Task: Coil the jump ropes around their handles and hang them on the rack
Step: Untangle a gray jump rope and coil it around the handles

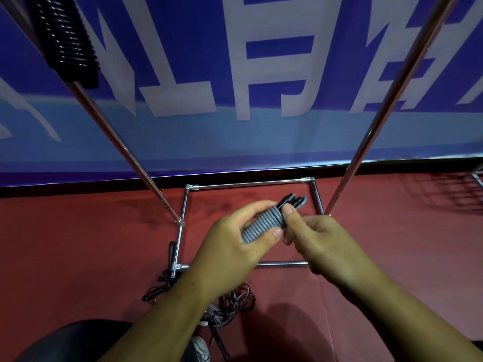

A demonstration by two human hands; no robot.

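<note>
Red floor below — left hand (230, 246) clasps grey coiled jump rope (261, 224), hiding its lower end; right hand (321, 239) pinches the black handle tips (292, 201).

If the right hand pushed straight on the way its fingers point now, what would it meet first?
The right hand points left toward the grey coiled jump rope, which its thumb and fingertips already pinch at the upper end. Just past that bundle lies the left hand, holding it. Depth looks minimal.

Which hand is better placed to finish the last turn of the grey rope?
The right hand, probably: its thumb and fingers pinch the grey rope at the coil's end by the handles, while the left hand grips the wound part.
</note>
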